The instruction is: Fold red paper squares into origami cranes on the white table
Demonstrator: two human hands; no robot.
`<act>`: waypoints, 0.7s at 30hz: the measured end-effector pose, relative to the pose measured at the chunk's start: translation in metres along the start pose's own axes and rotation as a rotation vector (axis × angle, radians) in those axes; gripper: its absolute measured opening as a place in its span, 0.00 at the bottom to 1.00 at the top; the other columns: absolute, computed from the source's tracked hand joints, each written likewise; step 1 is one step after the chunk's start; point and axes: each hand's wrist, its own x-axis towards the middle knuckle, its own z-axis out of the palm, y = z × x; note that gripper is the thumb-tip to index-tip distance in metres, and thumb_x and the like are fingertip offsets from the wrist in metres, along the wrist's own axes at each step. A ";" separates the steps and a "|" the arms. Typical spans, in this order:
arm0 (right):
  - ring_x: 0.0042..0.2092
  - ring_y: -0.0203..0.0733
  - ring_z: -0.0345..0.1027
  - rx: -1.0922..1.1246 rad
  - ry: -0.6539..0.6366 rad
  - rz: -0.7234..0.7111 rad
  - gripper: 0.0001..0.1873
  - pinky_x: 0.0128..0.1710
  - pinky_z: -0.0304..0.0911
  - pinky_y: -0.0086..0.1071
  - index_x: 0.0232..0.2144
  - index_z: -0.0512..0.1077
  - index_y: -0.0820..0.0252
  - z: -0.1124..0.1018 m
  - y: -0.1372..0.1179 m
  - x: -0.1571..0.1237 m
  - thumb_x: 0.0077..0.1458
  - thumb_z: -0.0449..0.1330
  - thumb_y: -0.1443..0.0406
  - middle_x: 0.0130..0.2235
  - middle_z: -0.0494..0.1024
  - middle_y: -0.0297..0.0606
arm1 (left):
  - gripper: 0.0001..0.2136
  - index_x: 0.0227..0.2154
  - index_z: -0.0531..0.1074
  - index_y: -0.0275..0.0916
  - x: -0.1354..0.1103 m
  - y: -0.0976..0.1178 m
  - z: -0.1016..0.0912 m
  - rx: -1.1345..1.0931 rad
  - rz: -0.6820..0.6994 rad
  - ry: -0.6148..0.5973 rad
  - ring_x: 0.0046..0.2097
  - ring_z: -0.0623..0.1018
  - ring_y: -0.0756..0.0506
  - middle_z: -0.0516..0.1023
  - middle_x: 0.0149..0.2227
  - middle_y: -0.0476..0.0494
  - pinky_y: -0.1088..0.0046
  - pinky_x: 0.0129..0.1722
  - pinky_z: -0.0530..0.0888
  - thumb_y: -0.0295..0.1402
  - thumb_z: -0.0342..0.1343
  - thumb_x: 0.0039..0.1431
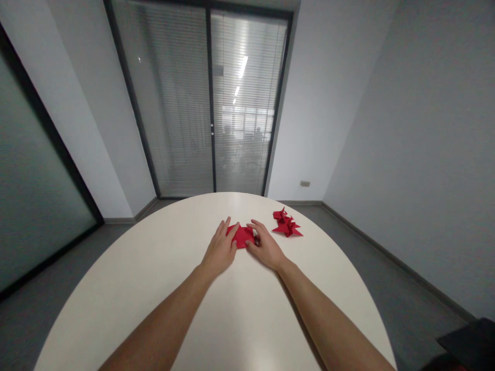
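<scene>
While the left hand [221, 250] and right hand [265, 246] press open-palmed on the red paper [243, 236], it lies pinned to the tabletop [154, 268]; folded red shapes [286, 224] sit clear.

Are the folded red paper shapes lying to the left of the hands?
No, the folded red shapes lie right of the right hand.

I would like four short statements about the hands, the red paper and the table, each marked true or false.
1. The left hand and the right hand both touch the red paper. True.
2. The folded red pieces lie left of the hands. False: they lie to the right.
3. The table is white with a rounded edge. True.
4. The red paper is held up in the air. False: it lies on the table.
</scene>
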 end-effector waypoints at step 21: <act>0.48 0.42 0.74 -0.136 -0.072 0.003 0.16 0.51 0.69 0.38 0.49 0.77 0.58 0.002 0.001 0.001 0.59 0.58 0.70 0.62 0.68 0.45 | 0.21 0.64 0.65 0.45 -0.002 -0.003 0.007 -0.050 0.001 -0.073 0.69 0.60 0.38 0.59 0.70 0.38 0.53 0.67 0.60 0.34 0.45 0.70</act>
